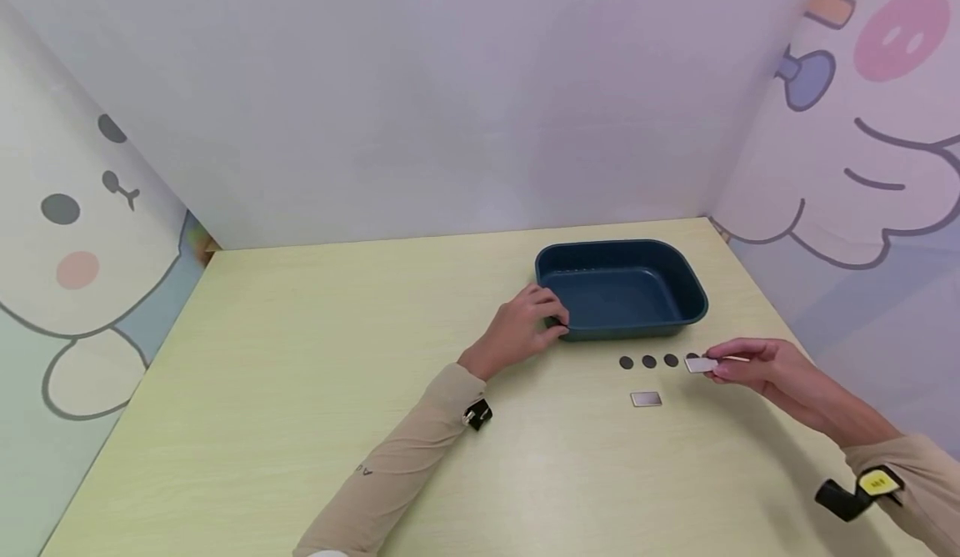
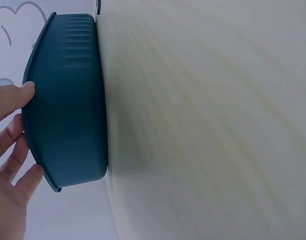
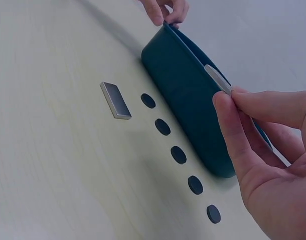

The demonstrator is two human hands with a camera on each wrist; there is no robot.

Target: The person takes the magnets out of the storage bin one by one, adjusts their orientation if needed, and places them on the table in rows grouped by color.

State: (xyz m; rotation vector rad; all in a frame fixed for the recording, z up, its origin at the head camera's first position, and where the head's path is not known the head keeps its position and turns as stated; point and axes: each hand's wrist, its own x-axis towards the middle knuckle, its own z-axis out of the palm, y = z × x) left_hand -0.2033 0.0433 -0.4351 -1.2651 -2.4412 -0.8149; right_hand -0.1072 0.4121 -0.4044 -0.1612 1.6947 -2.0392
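My left hand point(image 1: 525, 329) holds the rim of a dark teal rectangular basin point(image 1: 618, 333) at its near left corner. In the left wrist view the thumb point(image 2: 27, 87) and fingertips lie along that rim. Between right thumb and fingers, my right hand point(image 1: 772, 373) pinches a thin, flat, silvery rectangular piece point(image 3: 217, 78), raised above the table near the basin's front right. A similar rectangular piece point(image 1: 646, 399) with a dark shiny top lies flat on the table. Several small dark discs point(image 3: 178, 155) form a row between that piece and the basin.
The pale wood-grain table point(image 1: 300, 390) stretches left and toward the front. A plain whitish wall point(image 1: 420, 107) stands behind it, and walls with cartoon drawings point(image 1: 862, 148) rise on both sides. The basin sits near the table's back right corner.
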